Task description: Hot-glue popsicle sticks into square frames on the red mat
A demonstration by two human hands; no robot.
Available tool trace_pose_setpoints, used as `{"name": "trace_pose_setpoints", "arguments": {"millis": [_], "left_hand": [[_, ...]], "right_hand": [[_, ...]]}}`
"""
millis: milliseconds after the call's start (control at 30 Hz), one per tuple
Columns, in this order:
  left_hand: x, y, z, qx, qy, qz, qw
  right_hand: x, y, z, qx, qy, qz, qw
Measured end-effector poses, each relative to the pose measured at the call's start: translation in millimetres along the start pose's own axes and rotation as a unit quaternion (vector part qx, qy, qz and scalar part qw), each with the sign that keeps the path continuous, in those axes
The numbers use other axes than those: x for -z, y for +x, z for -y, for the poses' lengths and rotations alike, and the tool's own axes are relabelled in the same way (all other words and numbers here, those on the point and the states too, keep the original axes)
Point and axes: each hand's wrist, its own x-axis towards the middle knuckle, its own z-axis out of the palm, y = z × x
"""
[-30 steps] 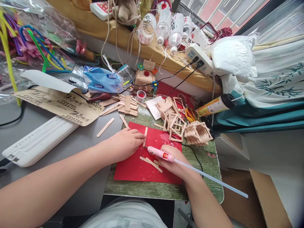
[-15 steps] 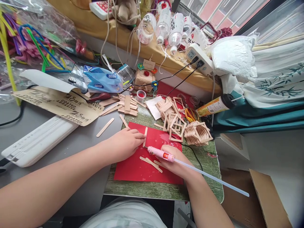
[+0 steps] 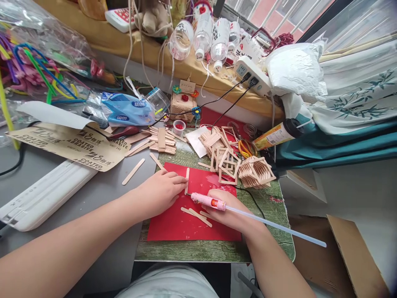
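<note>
My left hand (image 3: 163, 191) holds a wooden craft stick (image 3: 187, 173) down on a red sheet (image 3: 170, 227), its fingertips at the stick's middle. My right hand (image 3: 237, 215) is wrapped round a pink hot glue gun (image 3: 208, 201). A long translucent glue stick (image 3: 279, 229) juts out of the gun's back end toward the right. The nozzle is at the near end of the held craft stick; whether they touch is too small to tell. Just below the gun, several loose craft sticks (image 3: 200, 217) lie on the red sheet.
Stacked craft-stick frames (image 3: 256, 173) and loose square frames (image 3: 226, 163) stand behind my right hand. A pile of sticks (image 3: 163, 140), a small cup of red bits (image 3: 179, 127) and sandpaper (image 3: 68, 145) lie farther back. Black cords run from a power strip (image 3: 252, 76).
The whole view has shifted slightly, with the background moving left. Both hands keep nearly the same pose, and the nozzle remains by the near end of the held craft stick.
</note>
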Motion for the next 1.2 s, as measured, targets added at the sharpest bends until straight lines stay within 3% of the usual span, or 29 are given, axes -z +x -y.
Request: {"name": "trace_pose_setpoints", "arguments": {"millis": [133,333,433,533,700,833,1033,1200], "left_hand": [[2.4,1,0,0.006,-0.005,0.008,1.0],[5.2,2,0,0.007,-0.013,0.018,1.0],[5.2,1,-1,0.0,-0.006,0.003,1.0],[3.8,1,1,-0.016,0.001,-0.015,1.0],[1.7,2,7,-0.049,-0.01,-0.027,0.998],[1.8,4,10,-0.047,0.0,-0.027,0.999],[5.7,5,13,-0.056,0.005,-0.011,0.998],[9.8,5,15,-0.063,0.005,0.002,0.998]], "right_hand": [[9,1,3,0.03,-0.005,0.011,0.999],[9,-5,-3,0.02,0.001,-0.014,1.0],[10,-13,-18,0.057,0.051,-0.02,0.997],[11,-28,-41,0.076,0.103,-0.066,0.99],[10,-52,-85,0.005,0.132,-0.176,0.975],[13,-52,-102,-0.018,0.169,-0.198,0.965],[15,-48,-110,-0.018,0.149,-0.205,0.967],[4,-75,-132,0.021,0.06,-0.292,0.954]]}}
